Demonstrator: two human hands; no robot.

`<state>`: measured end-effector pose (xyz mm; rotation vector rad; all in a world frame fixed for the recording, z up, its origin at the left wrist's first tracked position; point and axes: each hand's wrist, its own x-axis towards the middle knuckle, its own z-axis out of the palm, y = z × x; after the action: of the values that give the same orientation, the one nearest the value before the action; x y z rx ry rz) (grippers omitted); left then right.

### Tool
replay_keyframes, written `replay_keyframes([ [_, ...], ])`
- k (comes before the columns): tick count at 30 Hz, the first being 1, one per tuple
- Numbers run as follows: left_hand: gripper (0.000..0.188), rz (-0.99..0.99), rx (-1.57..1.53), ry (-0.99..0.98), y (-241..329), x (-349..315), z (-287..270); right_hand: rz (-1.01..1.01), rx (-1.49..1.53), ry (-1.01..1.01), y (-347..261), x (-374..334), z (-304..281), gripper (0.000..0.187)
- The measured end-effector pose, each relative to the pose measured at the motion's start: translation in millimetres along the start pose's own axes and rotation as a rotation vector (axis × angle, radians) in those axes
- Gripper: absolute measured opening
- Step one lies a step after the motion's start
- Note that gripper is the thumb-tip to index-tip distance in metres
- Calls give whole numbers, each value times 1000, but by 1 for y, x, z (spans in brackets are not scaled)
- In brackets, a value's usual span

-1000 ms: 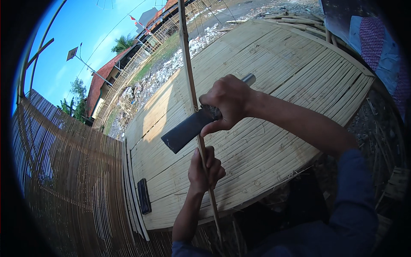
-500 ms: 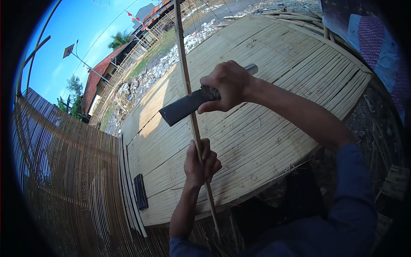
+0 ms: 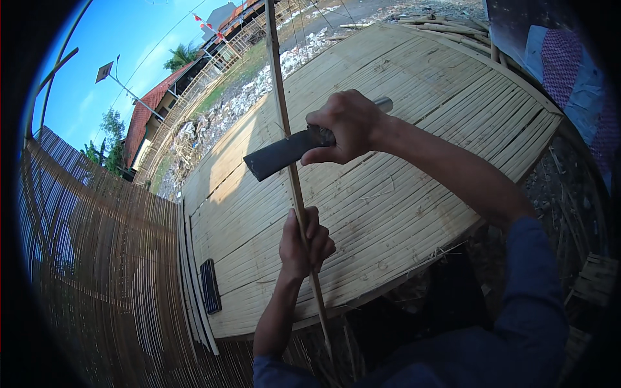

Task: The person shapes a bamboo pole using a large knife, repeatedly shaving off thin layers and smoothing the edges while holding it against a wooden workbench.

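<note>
- A dark, ridged oblong object [image 3: 210,286] lies near the platform's left edge, well apart from both hands.
- A tall woven screen [image 3: 97,246] closes off the left side, with long thin strips [image 3: 192,291] lying between it and the platform.
- A pile of poles [image 3: 446,32] lies past the far right edge; purple and pale-blue cloth [image 3: 561,64] hangs or lies at far right.
- The platform [image 3: 401,181] is made of pale slats, with a sunlit patch at its far left and small scraps scattered over it.
- Beyond it are pale rubble [image 3: 217,132], a slatted fence [image 3: 236,48], a red-roofed house [image 3: 149,110] and a lamp post's panel [image 3: 103,72] against blue sky.
- A long wooden strip [image 3: 279,90] slants from the top of the view down past the platform's near edge, dividing the space over the slats.
- The left hand [image 3: 304,242] is clamped around this strip, below the blade.
- The right hand [image 3: 349,126] is closed around the broad dark blade [image 3: 278,155] near its handle, whose round metallic end sticks out behind; the blade crosses the strip, though contact is hard to judge.
- The platform's near edge curves past the person's dark-clothed legs; slatted surface spreads right of the hands.
</note>
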<state>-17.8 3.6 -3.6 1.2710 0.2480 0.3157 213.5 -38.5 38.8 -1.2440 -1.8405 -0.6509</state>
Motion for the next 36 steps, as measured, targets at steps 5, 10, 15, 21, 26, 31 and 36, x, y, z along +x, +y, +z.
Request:
replay_keyframes([
  [5,51,8,42,-13,-3,-3,8,-48,51,45,2,1,-2,66],
  [10,51,-23,12,26,-7,0,4,-26,44,-28,1,-4,5,64],
  [15,51,-38,37,6,-4,3,0,132,-8,-90,8,0,-2,65],
  [21,51,-28,15,25,-9,3,-1,227,40,-95,12,0,-3,65],
  [26,51,-47,-14,-33,-13,1,-2,29,69,-52,22,-3,2,67],
  [31,50,-41,-4,-25,-13,4,2,50,82,-92,20,-8,5,67],
  [36,51,-29,4,-13,-9,3,-1,281,100,-43,26,-3,2,72],
])
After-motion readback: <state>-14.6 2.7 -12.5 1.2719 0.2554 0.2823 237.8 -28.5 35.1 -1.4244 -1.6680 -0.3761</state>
